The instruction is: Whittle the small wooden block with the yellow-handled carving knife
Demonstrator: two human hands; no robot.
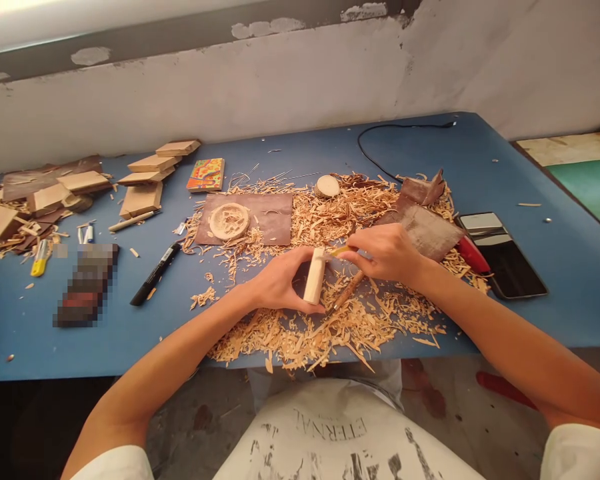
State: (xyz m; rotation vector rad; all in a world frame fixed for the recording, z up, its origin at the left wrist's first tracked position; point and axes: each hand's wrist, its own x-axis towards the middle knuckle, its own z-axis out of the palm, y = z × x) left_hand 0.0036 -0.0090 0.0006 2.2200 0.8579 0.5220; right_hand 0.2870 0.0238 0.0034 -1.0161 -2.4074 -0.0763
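My left hand (pixel 280 280) is closed around a small pale wooden block (pixel 315 277), its thumb and fingers on the block's near and far ends. The block is held tilted over the wood shavings (pixel 300 337). My right hand (pixel 385 250) grips a slim yellow-handled knife (pixel 341 251), whose tip meets the upper right side of the block. Fingers cover most of the knife's handle. Just below my right hand a brown wooden stick or tool handle (pixel 349 291) lies among the shavings; its kind is unclear.
Sandpaper (pixel 275 217) bears a carved wooden disc (pixel 229 221). A log slice (pixel 327 187) and crumpled sandpaper (pixel 425 230) lie behind. At right is a phone (pixel 505 257); at left, a black marker (pixel 156 275), a yellow cutter (pixel 40 259) and several wood blocks (pixel 141 199).
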